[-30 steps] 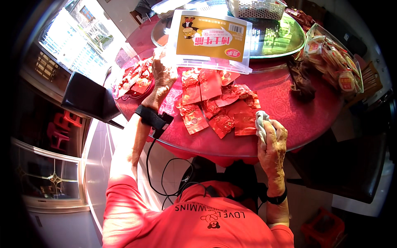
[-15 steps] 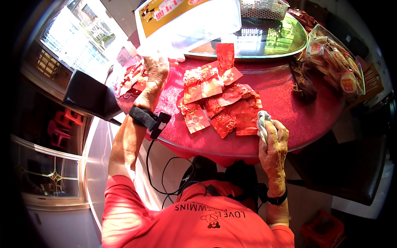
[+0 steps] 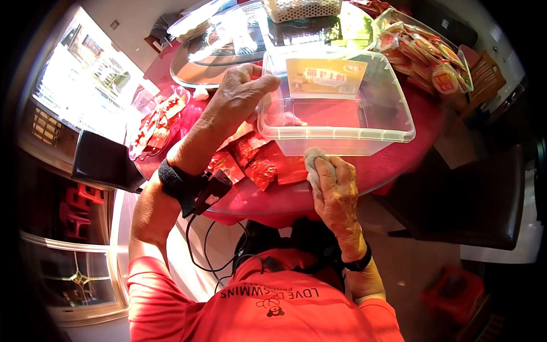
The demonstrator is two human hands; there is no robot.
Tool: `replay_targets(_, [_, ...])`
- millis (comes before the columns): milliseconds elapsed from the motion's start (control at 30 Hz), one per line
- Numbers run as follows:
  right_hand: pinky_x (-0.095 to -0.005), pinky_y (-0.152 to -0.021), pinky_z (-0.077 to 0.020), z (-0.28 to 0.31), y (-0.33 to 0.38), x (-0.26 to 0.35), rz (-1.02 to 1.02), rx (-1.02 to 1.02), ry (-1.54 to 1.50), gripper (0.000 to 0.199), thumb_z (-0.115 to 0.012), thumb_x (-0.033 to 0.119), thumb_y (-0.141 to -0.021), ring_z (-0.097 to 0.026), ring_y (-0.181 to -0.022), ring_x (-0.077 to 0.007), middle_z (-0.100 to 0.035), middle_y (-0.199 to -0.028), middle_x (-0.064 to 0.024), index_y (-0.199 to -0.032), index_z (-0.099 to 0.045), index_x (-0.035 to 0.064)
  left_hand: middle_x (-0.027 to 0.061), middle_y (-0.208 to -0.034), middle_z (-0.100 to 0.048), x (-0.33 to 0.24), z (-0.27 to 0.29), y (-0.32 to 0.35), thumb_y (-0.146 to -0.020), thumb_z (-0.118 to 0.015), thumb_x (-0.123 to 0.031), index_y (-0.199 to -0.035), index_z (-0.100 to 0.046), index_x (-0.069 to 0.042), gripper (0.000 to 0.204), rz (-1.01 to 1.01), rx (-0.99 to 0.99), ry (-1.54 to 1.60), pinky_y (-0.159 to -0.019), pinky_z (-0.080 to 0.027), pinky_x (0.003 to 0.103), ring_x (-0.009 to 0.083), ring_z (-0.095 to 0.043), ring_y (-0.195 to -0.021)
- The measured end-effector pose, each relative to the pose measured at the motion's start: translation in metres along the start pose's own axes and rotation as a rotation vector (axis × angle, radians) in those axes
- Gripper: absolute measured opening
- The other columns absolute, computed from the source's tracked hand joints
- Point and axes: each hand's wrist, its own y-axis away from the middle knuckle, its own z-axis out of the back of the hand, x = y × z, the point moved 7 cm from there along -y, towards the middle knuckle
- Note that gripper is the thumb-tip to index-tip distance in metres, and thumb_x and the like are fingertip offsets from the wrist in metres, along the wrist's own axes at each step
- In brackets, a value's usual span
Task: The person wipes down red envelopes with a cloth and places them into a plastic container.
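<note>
My left hand (image 3: 242, 94) grips the left rim of a clear rectangular plastic box (image 3: 342, 135) that has a yellow label on its far wall. The box is open at the top and appears to hold nothing. Closed around a crumpled pale cloth (image 3: 313, 165), my right hand (image 3: 339, 188) is at the near lower edge of the box; whether the cloth touches it I cannot tell. Small red packets (image 3: 262, 172) lie on the red-covered round table (image 3: 387, 165), partly hidden by the box and my left forearm.
At the back are a large shiny tray (image 3: 196, 73) and a perforated basket (image 3: 302, 10). A clear bin of packets (image 3: 421, 57) stands at far right, a dish of red packets (image 3: 156, 128) at left. Dark chairs (image 3: 105, 162) flank the table. A black cable hangs below my left wrist.
The clear box has come from the far left, where it was tipped up, to the middle above the red packets. My left hand moved right with it. My right hand shifted left with the cloth.
</note>
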Motion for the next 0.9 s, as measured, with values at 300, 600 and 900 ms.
replay_targets(300, [-0.0422,-0.082,-0.047,0.003,0.008,-0.002,0.068,-0.044,-0.061,0.038,-0.076,0.015,-0.074,-0.06,-0.095,-0.0309,-0.061,-0.113,-0.0135,-0.11,-0.067,0.008,-0.0023,-0.073,-0.056,0.004,-0.034,-0.029,-0.093,-0.066,-0.031,-0.098,-0.062,-0.002,0.03,0.061,0.081,-0.124,-0.047,-0.038,0.02,0.0036,-0.051,-0.059])
replay_targets(600, [-0.0441,-0.086,-0.0484,0.012,0.01,-0.003,0.048,-0.136,-0.21,0.04,-0.074,0.008,-0.075,-0.059,-0.099,-0.0335,-0.06,-0.113,-0.0178,-0.114,-0.065,0.0036,-0.0023,-0.067,-0.055,0.005,-0.038,-0.052,-0.093,-0.065,-0.038,-0.103,-0.066,-0.003,0.036,-0.051,0.039,-0.287,-0.04,-0.034,0.022,0.0034,-0.042,-0.046])
replay_targets(900, [-0.0422,-0.088,-0.0513,0.02,0.014,-0.013,-0.07,-0.162,-0.326,0.042,-0.064,-0.003,-0.079,-0.06,-0.104,-0.0354,-0.058,-0.119,-0.02,-0.12,-0.059,-0.0007,-0.0009,-0.081,-0.064,0.005,0.005,-0.072,-0.095,-0.066,-0.032,-0.104,-0.069,-0.002,0.032,-0.109,0.035,-0.005,-0.054,-0.048,0.023,0.0053,-0.057,-0.064])
